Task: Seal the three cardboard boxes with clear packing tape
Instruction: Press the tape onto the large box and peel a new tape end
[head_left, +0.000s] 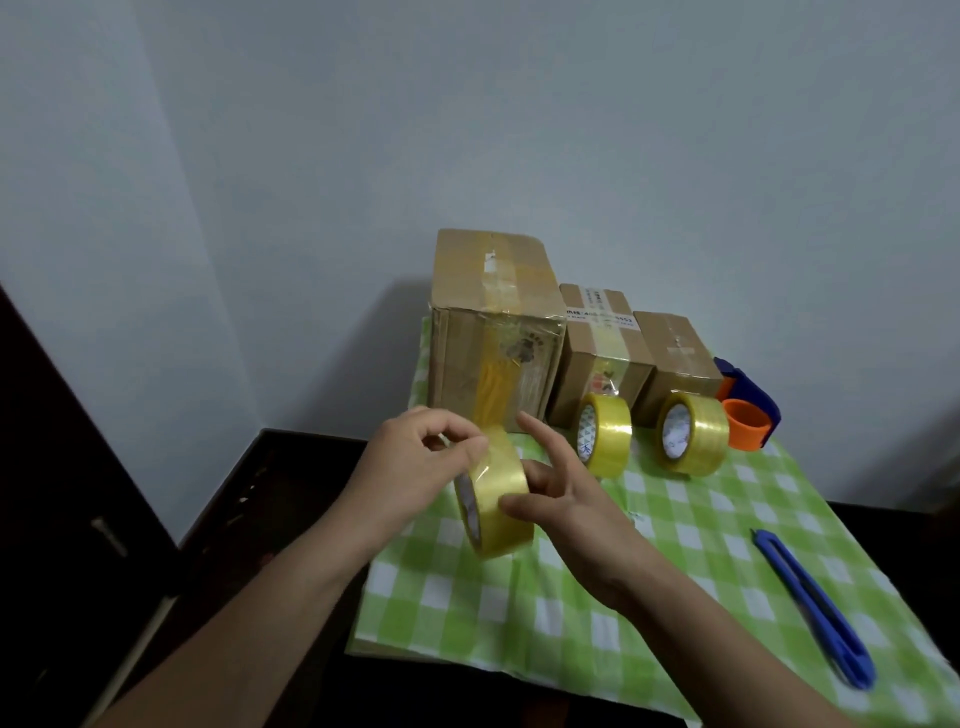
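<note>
The tape roll (498, 499) hangs just in front of the large cardboard box (493, 332), held off the checked cloth (675, 545) on the worktop (291, 467), near the foot of that box's near face. The right hand (561, 499) carries it. Its grip is clamped on the roll, thumb on the outer band, with the index finger pointing loosely toward the box. The left hand (415, 457), left of the roll, has its grip pinched on the free end (480, 449), lifted slightly off the band and just short of the box. The roll's core axis lies roughly crosswise to the box, so tape should pay out straight ahead, along the top seam running away from the person. The medium cardboard box (597, 343) and small cardboard box (675, 358) stand right of the large one.
</note>
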